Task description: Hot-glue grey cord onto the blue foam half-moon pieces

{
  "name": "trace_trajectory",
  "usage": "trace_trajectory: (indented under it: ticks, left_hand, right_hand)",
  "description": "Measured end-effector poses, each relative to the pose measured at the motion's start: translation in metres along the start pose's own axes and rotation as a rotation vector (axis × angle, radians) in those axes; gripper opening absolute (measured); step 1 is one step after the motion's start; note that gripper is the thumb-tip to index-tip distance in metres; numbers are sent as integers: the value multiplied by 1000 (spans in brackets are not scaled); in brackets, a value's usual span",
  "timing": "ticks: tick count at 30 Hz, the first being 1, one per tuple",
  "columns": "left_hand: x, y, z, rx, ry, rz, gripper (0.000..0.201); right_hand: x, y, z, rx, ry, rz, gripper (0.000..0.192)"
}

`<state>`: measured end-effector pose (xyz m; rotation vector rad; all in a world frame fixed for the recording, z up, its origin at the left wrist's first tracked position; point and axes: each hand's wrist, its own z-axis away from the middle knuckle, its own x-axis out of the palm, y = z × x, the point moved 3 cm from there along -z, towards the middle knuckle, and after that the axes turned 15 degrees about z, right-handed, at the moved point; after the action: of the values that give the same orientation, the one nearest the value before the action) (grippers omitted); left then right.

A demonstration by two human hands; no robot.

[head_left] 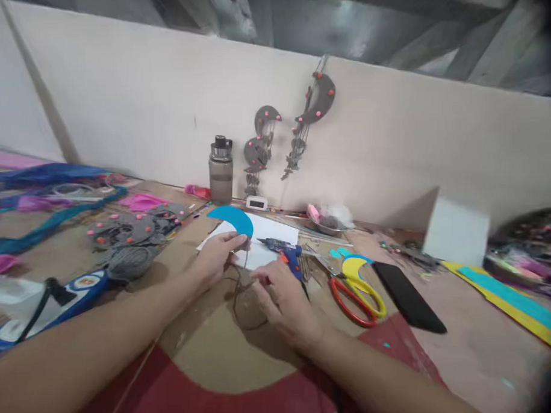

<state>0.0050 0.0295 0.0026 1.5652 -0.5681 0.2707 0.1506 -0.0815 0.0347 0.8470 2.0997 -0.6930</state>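
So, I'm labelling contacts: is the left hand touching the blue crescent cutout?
Touching: in the head view, the left hand pinches the blue crescent cutout at one end.

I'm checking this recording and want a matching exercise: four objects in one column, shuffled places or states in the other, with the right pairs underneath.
Column one
1. Crescent cutout
2. Glue gun
3. Scissors
4. Water bottle

Column two
A. Blue and orange, lying just beyond the right hand
B. Standing upright near the wall
C. Pinched by the left hand
D. Lying down, with a red handle loop

Pairs: 1-C, 2-A, 3-D, 4-B
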Motion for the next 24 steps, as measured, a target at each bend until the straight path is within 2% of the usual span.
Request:
trace_trajectory:
  ticks: [3,5,9,12,16,20,22,24]
  left_hand:
    - [-1,1,3,15,23,-2,31]
    - [-1,1,4,22,29,-3,31]
    - [-1,-1,3,35,13,13,33]
    - [-3,-3,2,69,19,-4,35]
    - [-5,-4,2,85,2,-75,36]
    - [-6,-4,2,79,29,-84,35]
    - [-5,-4,1,84,32,-65,34]
    - [-4,-3,2,84,7,-49,33]
  right_hand:
    - [-14,19,-11,109,100,135,16]
    - [-17,34,-16,209,109,291,15]
    - [-9,59,-15,405,-24,585,27]
    - [2,70,-11,486,-127,664,33]
    - [7,80,-7,617,-203,553,30]
    - [10,91,-5,740,-209,377,35]
    - [11,97,-5,800,-148,298,37]
    - [11,100,-7,840,-2,177,38]
